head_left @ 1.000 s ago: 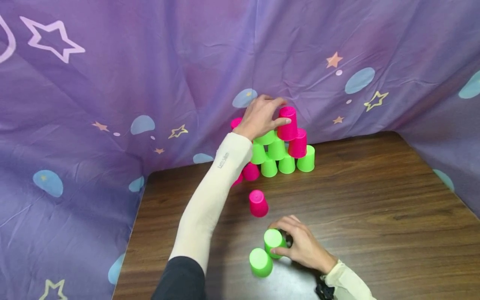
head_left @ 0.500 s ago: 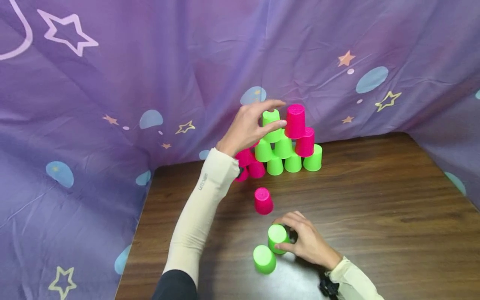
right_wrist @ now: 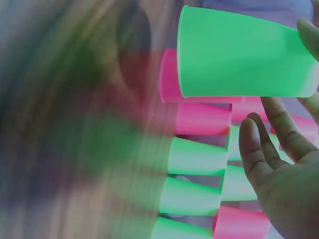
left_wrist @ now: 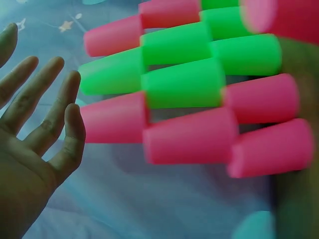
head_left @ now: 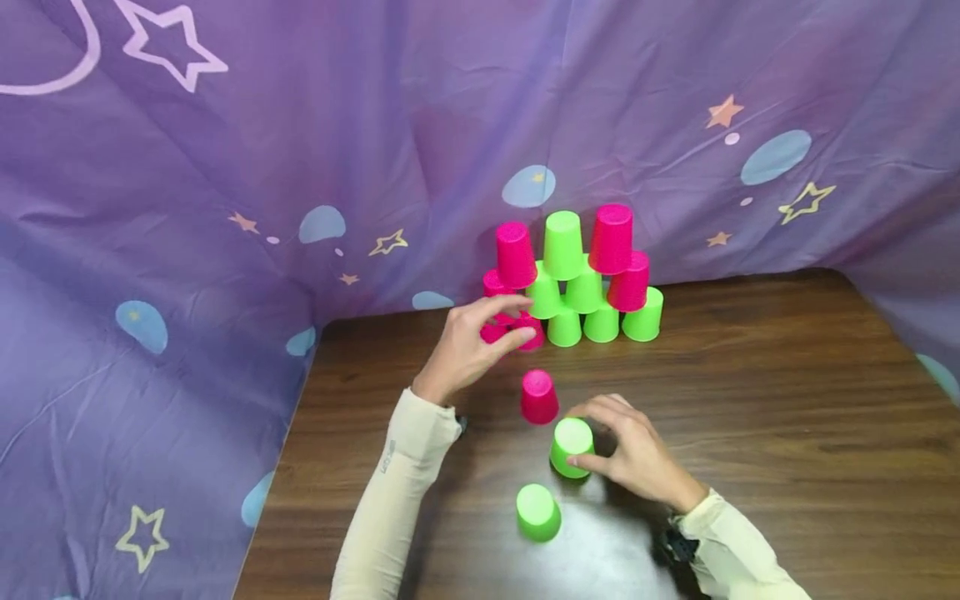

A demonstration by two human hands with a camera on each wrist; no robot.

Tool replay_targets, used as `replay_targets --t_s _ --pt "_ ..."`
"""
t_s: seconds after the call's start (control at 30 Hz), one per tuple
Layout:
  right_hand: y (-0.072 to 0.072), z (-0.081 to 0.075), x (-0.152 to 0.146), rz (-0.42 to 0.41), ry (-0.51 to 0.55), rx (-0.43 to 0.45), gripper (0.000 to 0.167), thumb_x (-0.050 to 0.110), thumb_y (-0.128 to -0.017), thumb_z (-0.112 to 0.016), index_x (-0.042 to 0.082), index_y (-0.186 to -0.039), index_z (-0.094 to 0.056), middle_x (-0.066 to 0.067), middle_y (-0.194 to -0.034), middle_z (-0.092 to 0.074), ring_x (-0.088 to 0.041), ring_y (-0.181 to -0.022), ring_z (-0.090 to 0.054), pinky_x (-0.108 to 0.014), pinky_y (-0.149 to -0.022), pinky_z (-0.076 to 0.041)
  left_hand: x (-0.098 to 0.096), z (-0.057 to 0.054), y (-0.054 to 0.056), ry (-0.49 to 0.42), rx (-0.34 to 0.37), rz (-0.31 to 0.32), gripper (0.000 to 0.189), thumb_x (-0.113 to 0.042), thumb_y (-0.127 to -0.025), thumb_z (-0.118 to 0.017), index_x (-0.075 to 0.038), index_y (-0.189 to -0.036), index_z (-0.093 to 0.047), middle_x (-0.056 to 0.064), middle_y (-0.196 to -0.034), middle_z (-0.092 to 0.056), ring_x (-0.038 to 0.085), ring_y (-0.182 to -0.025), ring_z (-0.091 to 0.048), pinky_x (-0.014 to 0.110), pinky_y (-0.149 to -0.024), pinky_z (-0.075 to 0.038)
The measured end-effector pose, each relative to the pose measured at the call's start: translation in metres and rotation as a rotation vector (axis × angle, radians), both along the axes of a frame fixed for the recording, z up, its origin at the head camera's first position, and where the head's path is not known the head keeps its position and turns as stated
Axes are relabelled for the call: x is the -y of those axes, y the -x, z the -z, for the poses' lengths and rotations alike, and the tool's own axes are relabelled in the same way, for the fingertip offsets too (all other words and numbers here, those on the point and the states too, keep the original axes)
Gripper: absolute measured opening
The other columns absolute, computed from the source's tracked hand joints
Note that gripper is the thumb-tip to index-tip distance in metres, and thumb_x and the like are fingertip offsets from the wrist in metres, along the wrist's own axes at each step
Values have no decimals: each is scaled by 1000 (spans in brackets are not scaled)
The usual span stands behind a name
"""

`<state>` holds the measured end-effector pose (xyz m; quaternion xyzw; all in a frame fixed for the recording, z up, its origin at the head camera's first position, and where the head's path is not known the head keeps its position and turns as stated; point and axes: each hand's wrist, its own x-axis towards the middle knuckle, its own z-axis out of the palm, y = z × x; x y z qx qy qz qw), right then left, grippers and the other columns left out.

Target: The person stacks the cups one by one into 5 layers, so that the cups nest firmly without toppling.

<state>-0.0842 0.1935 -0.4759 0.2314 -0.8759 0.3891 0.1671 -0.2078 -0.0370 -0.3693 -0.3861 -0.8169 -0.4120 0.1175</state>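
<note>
Upside-down pink and green cups form a tiered stack at the back of the table, with pink, green (head_left: 562, 246) and pink (head_left: 612, 239) cups on its top tier. My left hand (head_left: 468, 346) hovers before the stack's left side, fingers spread and holding nothing; the left wrist view shows the hand (left_wrist: 40, 129) apart from the cups. My right hand (head_left: 637, 454) grips a green cup (head_left: 572, 448) between thumb and fingers, mouth down. In the right wrist view this cup (right_wrist: 239, 55) overlaps a pink cup behind it.
A single pink cup (head_left: 539, 397) stands between the stack and my right hand. Another green cup (head_left: 538, 512) stands nearer the front of the wooden table (head_left: 780, 433). A purple patterned curtain (head_left: 420, 125) hangs right behind the stack.
My left hand has drawn back and down from the stack's top, revealing its top-left pink cup. My right hand has moved the gripped green cup forward, away from the other green one.
</note>
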Motion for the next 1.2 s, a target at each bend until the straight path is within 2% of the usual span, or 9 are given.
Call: replay_targets --t_s 0.07,0.3,0.47,0.6,0.8,0.9,1.03,1.2 --pt "4 -4 -2 -1 -4 2 53 20 -64 -94 13 -111 -71 8 -104 -72 -11 -97 -60 -29 -78 -55 7 14 -10 1 44 -4 38 -23 -86 -80 -11 -121 -70 3 -107 -76 13 -99 -70 27 -83 -57" --pt "19 -21 -10 -2 1 25 52 17 -66 -93 16 -113 -70 9 -105 -72 -4 -96 -58 -27 -76 -55 28 64 -43 36 184 -15 38 -25 -86 -80 -12 -121 -70 2 -112 -76 16 -103 -71 39 -87 -59" --pt "30 -31 -15 4 -3 10 51 17 -67 -93 16 -113 -70 7 -105 -73 -2 -93 -56 -24 -75 -53 37 87 -66 57 248 -7 36 -26 -88 -78 -13 -121 -71 2 -115 -76 17 -100 -70 38 -84 -60" --pt "40 -41 -19 9 6 -3 52 15 -66 -93 15 -112 -70 6 -103 -73 -1 -89 -55 -21 -74 -51 43 97 -82 52 275 29 37 -26 -86 -79 -14 -120 -71 3 -116 -75 20 -102 -71 36 -84 -60" --pt "53 -59 -26 18 11 -11 51 14 -67 -93 16 -112 -71 6 -100 -72 1 -86 -54 -18 -73 -50 51 105 -104 48 322 92 45 -26 -80 -84 -11 -120 -70 5 -112 -76 24 -100 -71 36 -84 -59" --pt "60 -69 -30 27 9 -21 51 13 -67 -93 16 -113 -71 4 -103 -72 2 -87 -54 -17 -74 -49 53 108 -113 42 356 94 47 -26 -78 -86 -14 -121 -70 5 -113 -76 26 -99 -71 32 -85 -59" --pt "68 -80 -34 31 -3 -44 51 13 -66 -93 13 -113 -71 2 -104 -72 3 -89 -55 -19 -75 -48 54 113 -124 26 360 84 48 -24 -76 -88 -14 -119 -71 4 -114 -76 27 -98 -71 29 -83 -59" --pt "80 -94 -37 20 -60 -66 49 15 -66 -93 15 -110 -71 3 -96 -69 -7 -85 -56 -21 -73 -46 53 122 -137 12 363 84 50 -23 -75 -89 -12 -119 -70 3 -118 -74 25 -100 -70 30 -82 -59"
